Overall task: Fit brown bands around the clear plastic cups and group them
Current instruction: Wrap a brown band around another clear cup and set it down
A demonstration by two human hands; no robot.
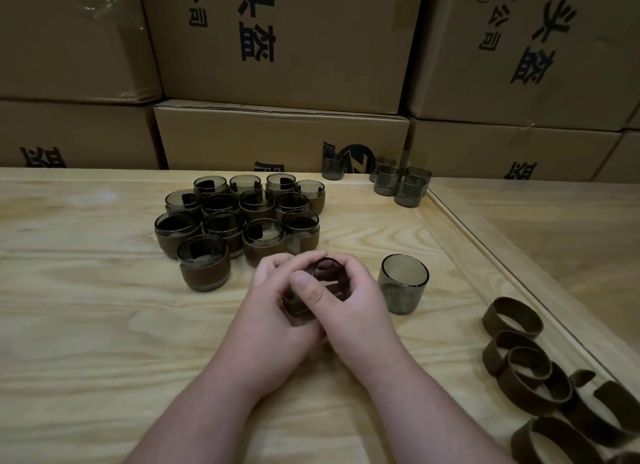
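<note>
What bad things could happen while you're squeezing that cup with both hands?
The cup is gripped by both the left hand and the right hand just in front of the finished group; a slip could knock those banded cups apart. The bare cup stands right beside the right hand, so an elbow swing might tip it. The loose bands lie near the table's edge and could slide off.

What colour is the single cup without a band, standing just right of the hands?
Smoky grey and see-through, the bare cup shows best in the head view.
</note>
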